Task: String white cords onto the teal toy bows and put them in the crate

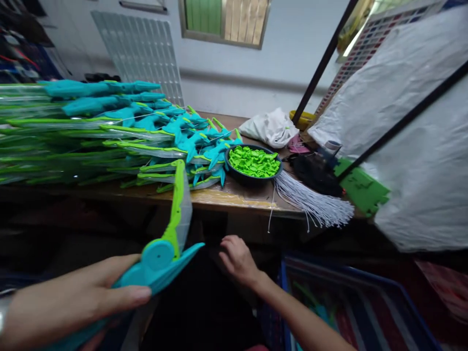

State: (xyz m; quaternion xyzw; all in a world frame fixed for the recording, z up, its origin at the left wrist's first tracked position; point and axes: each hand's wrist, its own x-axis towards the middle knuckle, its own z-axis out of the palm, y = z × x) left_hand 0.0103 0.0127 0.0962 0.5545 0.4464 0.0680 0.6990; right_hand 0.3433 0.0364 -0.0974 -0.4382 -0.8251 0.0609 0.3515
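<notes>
My left hand (87, 292) is wrapped round the turquoise grip of a plastic toy bow (157, 258). Its lime-green arm with a clear blade points upward, towards the table edge. To the right of it, my right hand (239, 258) hovers over my lap, fingers loosely bent and the thumb apart, with nothing visible in it. Beyond the hands, a dark bowl (250, 181) of small lime-green plastic pieces (254, 161) stands on the table. A bundle of white cords (314, 202) beside the bowl hangs over the front edge.
Several similar turquoise and green toy bows (146, 129) are piled across the left of the table (234, 197). A white bag (270, 126), black cloth (314, 170) and green foam piece (361, 187) lie to the right. A blue-rimmed crate (343, 273) with a striped lining stands below.
</notes>
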